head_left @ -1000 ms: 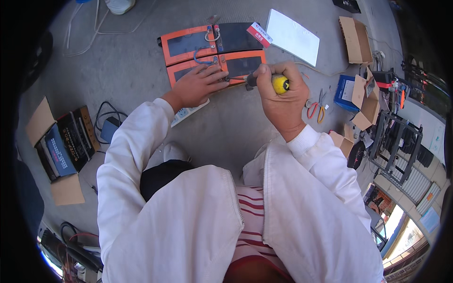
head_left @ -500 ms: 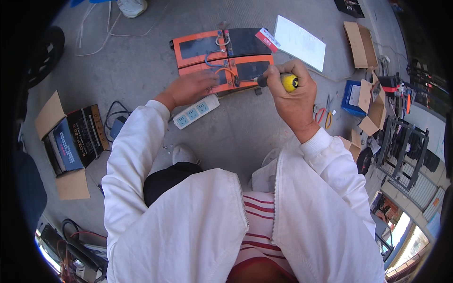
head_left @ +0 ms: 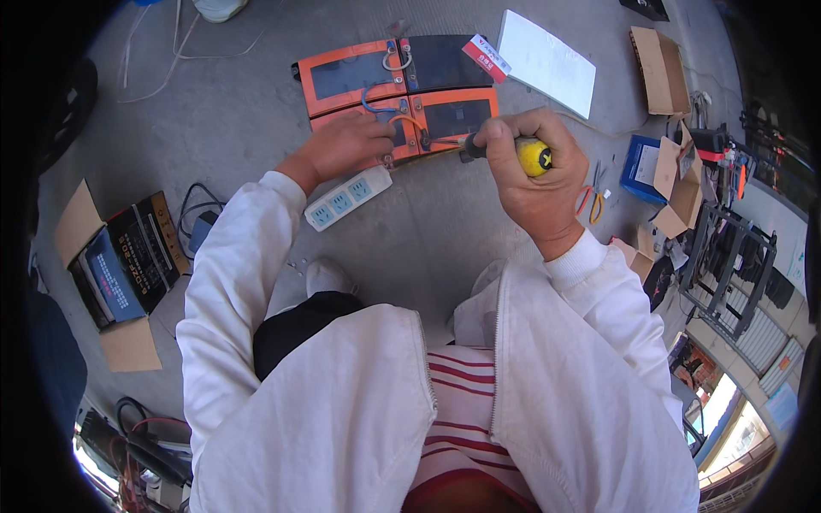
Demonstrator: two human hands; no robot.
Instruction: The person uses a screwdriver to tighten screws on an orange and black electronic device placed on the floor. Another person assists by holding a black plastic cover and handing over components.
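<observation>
Several orange-and-black block batteries lie side by side on the floor ahead of me, with short blue, white and orange wires joining their terminals. My left hand rests over the near left battery, fingers bent together by the left end of the orange wire; what is under the fingertips is hidden. In my right hand is a screwdriver with a yellow and black handle. Its shaft points left toward the terminal at the orange wire's right end; whether the tip touches a screw is too small to tell.
A white power strip lies just in front of the batteries. Beyond them are a red-and-white card and a white panel. Scissors with orange handles lie right; opened cartons stand beyond. Another open carton holds boxed goods at left.
My left hand's fingers have bent more and its knuckles have risen. My right hand keeps the screwdriver at the same terminal. The whole view has shifted slightly.
</observation>
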